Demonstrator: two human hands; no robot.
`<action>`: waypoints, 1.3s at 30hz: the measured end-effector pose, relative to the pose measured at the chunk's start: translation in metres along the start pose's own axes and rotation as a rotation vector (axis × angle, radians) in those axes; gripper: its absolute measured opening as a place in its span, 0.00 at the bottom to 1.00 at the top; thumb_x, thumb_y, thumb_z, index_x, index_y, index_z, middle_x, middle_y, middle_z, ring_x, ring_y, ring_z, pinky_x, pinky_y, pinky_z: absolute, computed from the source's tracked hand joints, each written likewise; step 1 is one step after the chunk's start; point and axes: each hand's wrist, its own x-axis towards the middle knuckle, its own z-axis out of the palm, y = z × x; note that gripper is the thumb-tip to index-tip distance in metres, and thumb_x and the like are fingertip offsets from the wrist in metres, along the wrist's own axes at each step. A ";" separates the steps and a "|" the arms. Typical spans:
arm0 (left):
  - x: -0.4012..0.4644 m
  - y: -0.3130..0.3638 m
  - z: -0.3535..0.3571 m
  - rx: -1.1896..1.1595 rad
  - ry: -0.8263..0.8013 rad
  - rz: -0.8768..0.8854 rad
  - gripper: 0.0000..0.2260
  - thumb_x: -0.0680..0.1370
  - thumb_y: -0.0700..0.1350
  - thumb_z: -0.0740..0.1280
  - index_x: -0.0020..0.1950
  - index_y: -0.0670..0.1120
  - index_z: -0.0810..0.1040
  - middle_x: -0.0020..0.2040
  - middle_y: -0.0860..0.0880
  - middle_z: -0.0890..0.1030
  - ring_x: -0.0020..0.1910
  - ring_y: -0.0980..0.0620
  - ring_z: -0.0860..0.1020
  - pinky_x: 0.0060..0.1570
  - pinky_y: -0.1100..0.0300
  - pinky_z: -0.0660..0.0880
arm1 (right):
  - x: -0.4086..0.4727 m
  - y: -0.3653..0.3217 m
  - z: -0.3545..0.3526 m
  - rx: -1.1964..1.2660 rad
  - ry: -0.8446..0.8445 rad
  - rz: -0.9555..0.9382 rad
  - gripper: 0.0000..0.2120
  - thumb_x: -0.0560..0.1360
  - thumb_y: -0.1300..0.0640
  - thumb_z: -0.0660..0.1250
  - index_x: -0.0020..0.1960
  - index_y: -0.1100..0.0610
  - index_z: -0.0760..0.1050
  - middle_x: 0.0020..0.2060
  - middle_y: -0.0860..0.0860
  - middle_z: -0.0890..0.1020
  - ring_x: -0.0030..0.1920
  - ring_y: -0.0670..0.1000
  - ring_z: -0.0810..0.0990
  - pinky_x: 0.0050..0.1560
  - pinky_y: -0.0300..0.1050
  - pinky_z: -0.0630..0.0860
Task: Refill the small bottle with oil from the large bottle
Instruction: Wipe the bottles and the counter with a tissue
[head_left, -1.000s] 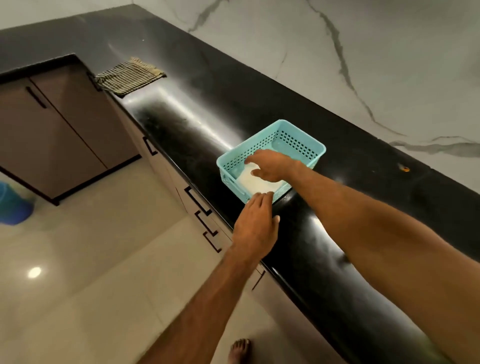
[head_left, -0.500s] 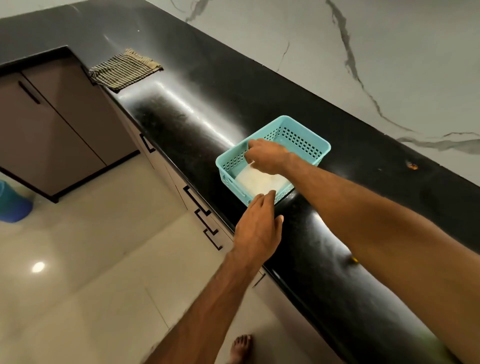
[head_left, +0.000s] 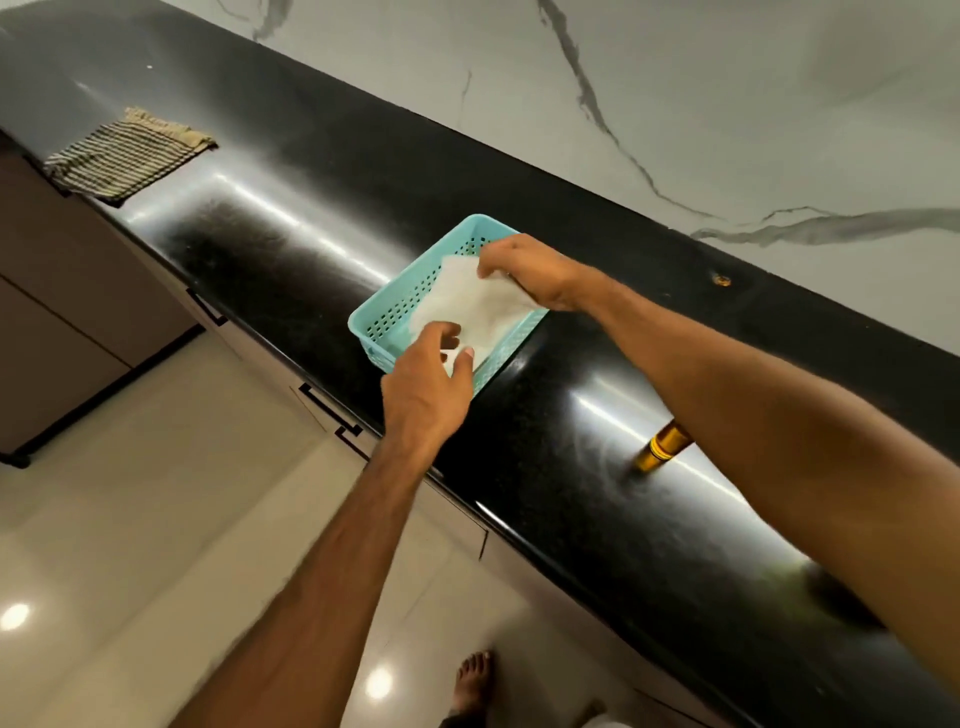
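**Both hands on the white cloth in the basket**

The right hand (head_left: 530, 270) pinches the far edge of a crumpled white cloth (head_left: 467, 306); the left hand (head_left: 428, 387) grips its near corner. The cloth lies in a turquoise perforated plastic basket (head_left: 371, 325) on the glossy black stone desk (head_left: 291, 171). A gold-capped bottle top (head_left: 662, 449) shows under the right forearm.

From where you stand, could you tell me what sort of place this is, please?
Most likely a home kitchen: a long black counter backed by a marble wall, brown cabinets with handles below it, and a checked cloth lying on the counter.
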 end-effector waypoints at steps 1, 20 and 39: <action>0.002 0.003 0.000 0.006 0.016 0.002 0.12 0.78 0.50 0.65 0.61 0.51 0.74 0.56 0.56 0.80 0.55 0.54 0.78 0.59 0.49 0.74 | -0.004 0.006 -0.002 0.177 0.038 0.050 0.13 0.68 0.53 0.65 0.47 0.60 0.78 0.45 0.61 0.81 0.42 0.54 0.79 0.43 0.48 0.75; -0.053 0.100 0.082 0.108 -0.279 0.463 0.13 0.77 0.52 0.64 0.61 0.51 0.73 0.48 0.50 0.81 0.50 0.48 0.79 0.50 0.51 0.76 | -0.237 0.065 -0.099 0.797 0.836 0.003 0.17 0.76 0.62 0.68 0.64 0.58 0.73 0.57 0.59 0.79 0.55 0.60 0.80 0.43 0.53 0.81; -0.064 0.135 0.131 0.430 -0.626 0.660 0.07 0.81 0.49 0.60 0.51 0.46 0.71 0.46 0.44 0.79 0.41 0.46 0.77 0.41 0.49 0.75 | -0.303 0.155 -0.013 -0.043 1.037 0.152 0.25 0.76 0.70 0.60 0.71 0.56 0.71 0.61 0.50 0.78 0.59 0.46 0.75 0.57 0.34 0.67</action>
